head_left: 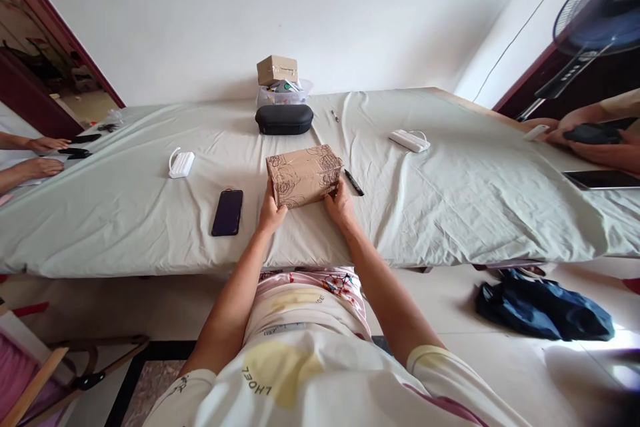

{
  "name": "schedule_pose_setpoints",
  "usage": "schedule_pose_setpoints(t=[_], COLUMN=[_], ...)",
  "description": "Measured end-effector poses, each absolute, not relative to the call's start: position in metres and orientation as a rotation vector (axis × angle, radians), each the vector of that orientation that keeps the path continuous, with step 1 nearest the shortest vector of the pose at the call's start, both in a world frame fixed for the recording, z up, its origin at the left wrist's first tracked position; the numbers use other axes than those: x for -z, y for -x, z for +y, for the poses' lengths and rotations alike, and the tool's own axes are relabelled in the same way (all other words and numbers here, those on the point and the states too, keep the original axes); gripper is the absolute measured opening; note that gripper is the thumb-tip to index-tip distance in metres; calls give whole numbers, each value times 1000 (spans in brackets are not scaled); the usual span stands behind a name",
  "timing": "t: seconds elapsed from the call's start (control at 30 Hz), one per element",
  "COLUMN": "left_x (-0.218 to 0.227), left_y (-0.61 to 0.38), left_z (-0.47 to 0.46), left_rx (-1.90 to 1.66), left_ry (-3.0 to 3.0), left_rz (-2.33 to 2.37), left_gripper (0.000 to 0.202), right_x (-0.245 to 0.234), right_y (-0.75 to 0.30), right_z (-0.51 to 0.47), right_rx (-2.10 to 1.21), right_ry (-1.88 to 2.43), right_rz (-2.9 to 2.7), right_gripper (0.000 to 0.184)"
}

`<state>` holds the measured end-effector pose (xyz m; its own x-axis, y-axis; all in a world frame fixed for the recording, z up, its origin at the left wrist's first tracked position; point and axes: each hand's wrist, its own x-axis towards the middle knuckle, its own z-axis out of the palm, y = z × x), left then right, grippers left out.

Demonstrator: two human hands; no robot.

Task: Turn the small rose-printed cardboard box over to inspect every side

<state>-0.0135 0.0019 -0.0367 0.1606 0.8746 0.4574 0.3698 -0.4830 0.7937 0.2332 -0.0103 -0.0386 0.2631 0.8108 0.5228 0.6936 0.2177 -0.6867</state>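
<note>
A brown cardboard box (304, 175) wrapped in tape, with dark scribbles on it, sits on the table's pale cloth (450, 193) in front of me. My left hand (271, 211) grips its near left corner. My right hand (340, 203) holds its near right corner, fingers curled against the side. A black marker (354, 182) lies just right of the box, close to my right hand. A black phone (227, 211) lies face down to the left of my left hand.
A black case (284, 118), a clear tub (283, 93) and a small box (277, 69) stand at the back. White power banks (181, 163) (409, 140) lie either side. Other people's hands (47, 144) (595, 133) work at both ends. A tablet (603, 179) lies at the right. A fan (600, 13) stands right.
</note>
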Motion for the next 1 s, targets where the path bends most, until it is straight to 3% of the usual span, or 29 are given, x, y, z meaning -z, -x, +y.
schedule_pose_setpoints(t=[0.5, 0.8, 1.0], left_x=[43, 42, 42], left_y=[17, 16, 18], left_z=[7, 7, 7], left_rx=[-1266, -1270, -1276], left_ry=[-1942, -1911, -1947], left_rz=[1293, 1265, 1301], left_gripper=[93, 96, 93], right_x=[48, 47, 42], right_y=[-232, -233, -233], right_z=[-4, -5, -7], right_rx=[-94, -108, -153], right_ry=[1579, 1573, 1593], right_rz=[-1408, -1401, -1388], right_gripper=[43, 41, 50])
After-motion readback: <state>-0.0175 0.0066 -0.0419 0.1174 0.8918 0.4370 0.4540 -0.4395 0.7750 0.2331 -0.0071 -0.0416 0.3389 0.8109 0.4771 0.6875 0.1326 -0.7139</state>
